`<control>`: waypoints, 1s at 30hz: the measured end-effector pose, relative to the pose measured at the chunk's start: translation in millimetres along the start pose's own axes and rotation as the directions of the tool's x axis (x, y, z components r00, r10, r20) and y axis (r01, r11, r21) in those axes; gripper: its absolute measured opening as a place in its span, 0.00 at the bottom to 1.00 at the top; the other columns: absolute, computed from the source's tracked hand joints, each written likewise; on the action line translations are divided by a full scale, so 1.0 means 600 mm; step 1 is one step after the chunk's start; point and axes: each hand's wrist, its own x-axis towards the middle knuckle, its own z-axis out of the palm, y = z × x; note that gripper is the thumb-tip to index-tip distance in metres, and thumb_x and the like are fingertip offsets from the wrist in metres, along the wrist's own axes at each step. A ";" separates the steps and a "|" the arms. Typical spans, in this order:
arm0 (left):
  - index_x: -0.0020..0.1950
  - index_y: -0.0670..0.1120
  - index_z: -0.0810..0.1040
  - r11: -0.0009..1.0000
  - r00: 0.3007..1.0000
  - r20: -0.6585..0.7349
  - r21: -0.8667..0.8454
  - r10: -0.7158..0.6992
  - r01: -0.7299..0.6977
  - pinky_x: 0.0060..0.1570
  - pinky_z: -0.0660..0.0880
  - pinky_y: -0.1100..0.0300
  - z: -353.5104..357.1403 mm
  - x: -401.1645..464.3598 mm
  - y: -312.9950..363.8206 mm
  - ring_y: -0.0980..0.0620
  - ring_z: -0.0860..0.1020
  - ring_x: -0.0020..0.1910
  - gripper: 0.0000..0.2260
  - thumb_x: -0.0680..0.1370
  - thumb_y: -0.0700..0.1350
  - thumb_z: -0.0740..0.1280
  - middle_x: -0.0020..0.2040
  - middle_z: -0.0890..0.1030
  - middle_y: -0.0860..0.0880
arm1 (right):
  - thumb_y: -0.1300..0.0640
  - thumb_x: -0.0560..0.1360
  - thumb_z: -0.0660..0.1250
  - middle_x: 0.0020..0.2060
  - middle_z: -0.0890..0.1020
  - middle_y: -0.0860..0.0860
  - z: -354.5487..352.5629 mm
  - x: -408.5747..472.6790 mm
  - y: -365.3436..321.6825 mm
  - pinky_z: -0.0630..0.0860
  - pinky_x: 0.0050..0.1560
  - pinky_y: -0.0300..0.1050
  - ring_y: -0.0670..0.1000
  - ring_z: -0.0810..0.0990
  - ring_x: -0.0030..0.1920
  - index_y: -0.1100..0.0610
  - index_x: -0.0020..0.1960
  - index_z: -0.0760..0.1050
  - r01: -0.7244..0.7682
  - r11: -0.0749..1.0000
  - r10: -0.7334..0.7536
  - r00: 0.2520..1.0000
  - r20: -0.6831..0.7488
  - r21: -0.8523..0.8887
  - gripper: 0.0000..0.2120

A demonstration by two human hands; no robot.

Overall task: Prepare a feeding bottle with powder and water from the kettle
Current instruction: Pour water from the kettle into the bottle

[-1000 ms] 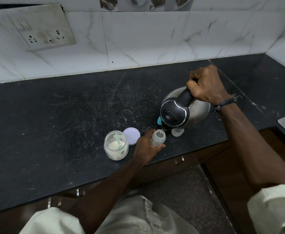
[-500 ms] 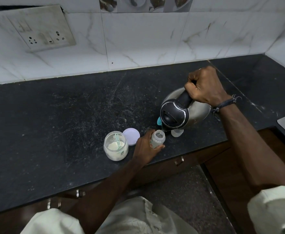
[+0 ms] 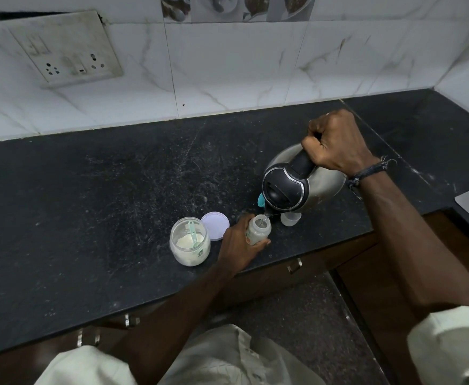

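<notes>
Now kettle (image 3: pixel 302 187) tipped lower over bottle (image 3: pixel 258 229).

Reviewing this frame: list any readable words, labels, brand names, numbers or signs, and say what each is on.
No text can be read in this frame.
Powder jar: a small dark mark low on its side, too small to read.
Kettle: no visible lettering on its lid or body.
Bottle: any markings are blurred and partly hidden by the left hand.
Socket plate: no lettering legible.
</notes>
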 end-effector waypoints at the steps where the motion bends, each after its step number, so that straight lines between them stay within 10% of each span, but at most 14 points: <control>1: 0.66 0.48 0.73 1.000 1.000 0.000 0.002 -0.001 0.001 0.58 0.76 0.57 0.000 0.000 -0.001 0.56 0.80 0.57 0.31 0.68 0.53 0.80 0.59 0.82 0.52 | 0.53 0.65 0.59 0.18 0.68 0.56 0.000 0.000 0.001 0.66 0.25 0.46 0.59 0.66 0.21 0.61 0.24 0.69 -0.002 1.000 0.002 1.000 0.001 -0.003 0.14; 30: 0.66 0.48 0.74 1.000 1.000 0.004 0.002 0.004 -0.004 0.58 0.77 0.55 0.001 0.000 -0.002 0.55 0.80 0.57 0.30 0.68 0.52 0.80 0.59 0.82 0.52 | 0.52 0.65 0.58 0.18 0.67 0.55 -0.006 -0.005 -0.003 0.67 0.25 0.46 0.58 0.66 0.21 0.60 0.24 0.69 -0.005 0.999 0.006 1.000 0.029 -0.042 0.15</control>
